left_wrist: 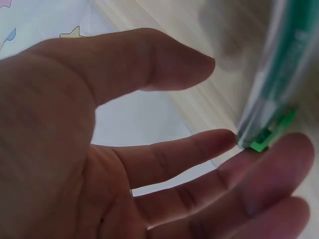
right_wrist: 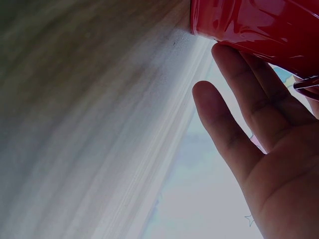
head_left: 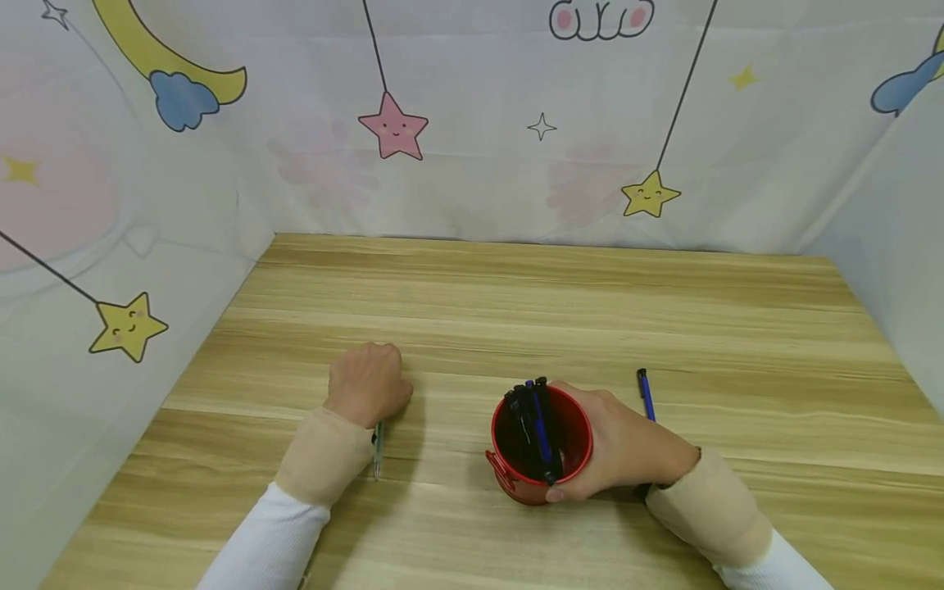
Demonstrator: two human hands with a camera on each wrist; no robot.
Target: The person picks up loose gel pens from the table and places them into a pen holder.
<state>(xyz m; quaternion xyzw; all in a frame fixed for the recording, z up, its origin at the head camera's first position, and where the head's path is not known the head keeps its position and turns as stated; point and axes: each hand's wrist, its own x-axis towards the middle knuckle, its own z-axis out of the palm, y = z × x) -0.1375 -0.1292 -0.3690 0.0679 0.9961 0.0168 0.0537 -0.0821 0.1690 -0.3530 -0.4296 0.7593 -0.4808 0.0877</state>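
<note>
My left hand (head_left: 369, 385) hovers at or just above the table, back of the hand up. Its thumb and fingers stand apart in the left wrist view, with fingertips beside a clear pen (left_wrist: 274, 69) that has a green clip (left_wrist: 274, 132); whether they touch it, I cannot tell. In the head view that pen's tip end (head_left: 378, 459) sticks out beneath the wrist. My right hand (head_left: 619, 438) grips a red metal bucket (head_left: 527, 492) from its right side, thumb near the front. Several black and blue pens (head_left: 542, 430) lean inside the bucket.
Right of the bucket lies a blue pen (head_left: 646, 395) with a black end, partly hidden by my right forearm. A small dark object (head_left: 641, 492) shows under that wrist. The wooden table (head_left: 479, 303) meets a printed cloth backdrop (head_left: 472, 188) behind and at the sides.
</note>
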